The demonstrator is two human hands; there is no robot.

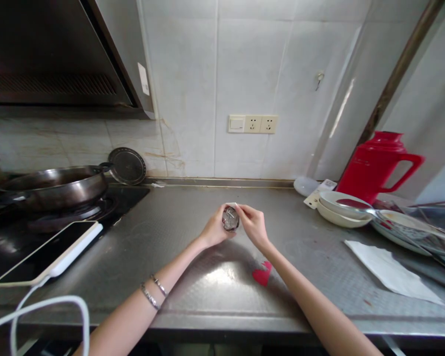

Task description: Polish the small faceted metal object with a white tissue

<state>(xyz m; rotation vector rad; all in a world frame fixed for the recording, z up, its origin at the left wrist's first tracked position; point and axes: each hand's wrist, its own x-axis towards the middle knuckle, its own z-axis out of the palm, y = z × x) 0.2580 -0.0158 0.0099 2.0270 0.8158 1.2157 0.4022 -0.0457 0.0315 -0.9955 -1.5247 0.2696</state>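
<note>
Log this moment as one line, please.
left hand: holding small round object | right hand: fingers at its upper edge | red scrap: on metal counter | pan: on stove

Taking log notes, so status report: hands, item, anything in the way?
Left hand around small round object. Right hand at its upper edge, fingertips together. Red scrap on metal counter, apart from both hands.

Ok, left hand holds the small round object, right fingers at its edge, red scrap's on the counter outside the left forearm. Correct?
Scrap's position is wrong: the head view shows the red scrap on the counter between the forearms. The left hand does hold the small round object, right fingers at its edge.
</note>
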